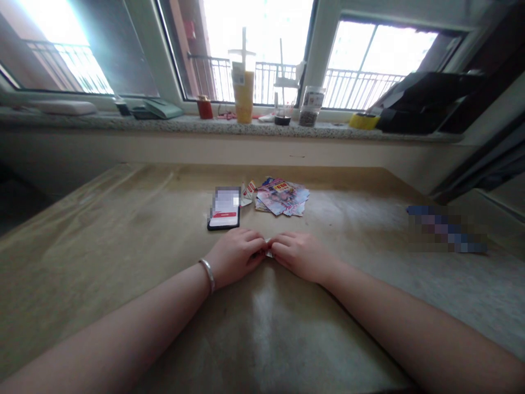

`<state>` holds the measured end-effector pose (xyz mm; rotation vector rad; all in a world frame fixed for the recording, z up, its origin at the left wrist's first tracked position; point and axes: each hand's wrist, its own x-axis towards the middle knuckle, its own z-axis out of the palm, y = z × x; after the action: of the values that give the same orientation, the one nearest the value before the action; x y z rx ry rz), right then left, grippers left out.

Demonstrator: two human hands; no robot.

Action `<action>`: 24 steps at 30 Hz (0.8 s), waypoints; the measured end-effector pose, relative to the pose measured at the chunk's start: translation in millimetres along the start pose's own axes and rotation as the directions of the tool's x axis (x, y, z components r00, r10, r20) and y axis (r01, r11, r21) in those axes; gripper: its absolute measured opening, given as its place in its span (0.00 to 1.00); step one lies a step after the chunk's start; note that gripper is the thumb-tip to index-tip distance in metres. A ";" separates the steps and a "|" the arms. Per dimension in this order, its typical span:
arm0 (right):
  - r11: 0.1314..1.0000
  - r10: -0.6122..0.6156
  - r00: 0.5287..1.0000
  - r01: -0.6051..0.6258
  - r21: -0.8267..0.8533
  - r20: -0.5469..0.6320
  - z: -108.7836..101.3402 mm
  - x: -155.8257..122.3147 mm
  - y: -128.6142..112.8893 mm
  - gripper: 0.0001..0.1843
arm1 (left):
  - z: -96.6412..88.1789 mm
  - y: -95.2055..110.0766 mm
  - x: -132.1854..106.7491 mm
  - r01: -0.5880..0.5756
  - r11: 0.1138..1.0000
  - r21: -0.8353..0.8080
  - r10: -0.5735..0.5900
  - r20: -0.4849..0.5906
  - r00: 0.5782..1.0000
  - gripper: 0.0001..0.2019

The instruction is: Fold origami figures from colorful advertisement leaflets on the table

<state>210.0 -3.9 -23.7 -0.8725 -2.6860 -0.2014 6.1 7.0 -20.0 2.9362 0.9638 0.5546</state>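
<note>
My left hand and my right hand rest on the table, fingertips meeting. Both are curled and pinch a small piece of paper, which shows only as a pale sliver between them. My left wrist carries a silver bracelet. Just beyond the hands lies a phone with its screen lit. To its right sits a pile of colourful paper scraps.
A stone windowsill runs along the back with a tall drink cup, a red cup, a jar, a yellow tape roll and a black device. A blurred object lies at the table's right.
</note>
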 end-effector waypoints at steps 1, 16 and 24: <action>1.000 -0.001 1.000 0.001 0.006 0.006 -0.5 -0.2 -0.3 0.09 | -0.3 0.0 -0.2 -0.001 1.000 -0.006 0.001 0.005 1.000 0.07; 0.994 0.044 0.996 -0.052 0.101 0.079 -11.8 -4.8 -4.3 0.10 | -6.8 7.9 -2.6 -0.088 0.984 0.152 0.077 0.074 0.994 0.09; 0.982 0.098 0.993 -0.108 0.157 0.071 -9.2 -8.4 -3.3 0.09 | -7.9 8.9 -4.9 -0.052 0.983 0.178 0.038 0.082 0.996 0.09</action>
<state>216.7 -13.2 -18.0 -0.9787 -2.6608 0.0664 4.9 -3.9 -13.2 3.1186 0.9913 0.3684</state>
